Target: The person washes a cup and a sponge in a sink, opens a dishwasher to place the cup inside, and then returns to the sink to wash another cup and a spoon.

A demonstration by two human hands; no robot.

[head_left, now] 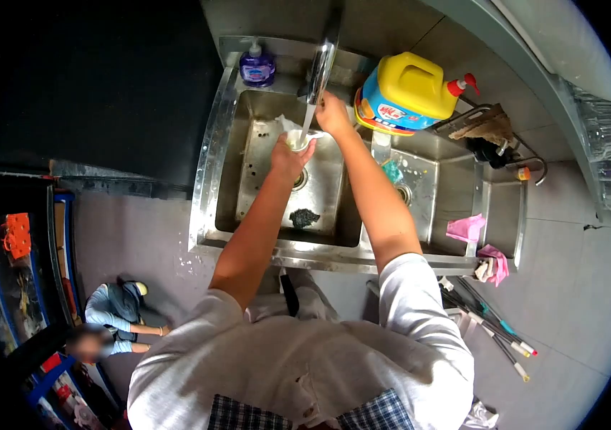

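Over the left basin of a steel sink (209, 208), my left hand (292, 156) holds a small white cup-like thing (297, 140) under the running water. The water falls from a chrome faucet (322, 68) above. My right hand (331, 115) is closed beside the faucet's spout, its fingers curled; what they grip, if anything, is hidden. A white cloth or paper (287, 124) shows just behind the white thing. Below my hands, a dark scouring pad (304, 218) lies on the basin floor near the drain.
A purple soap bottle (257, 67) stands at the back left, a yellow jug (406, 93) at the back right. Pink cloths (466, 228) hang on the right basins' edges. Mops (492, 322) lie at lower right. Another person (112, 308) crouches at lower left by shelves.
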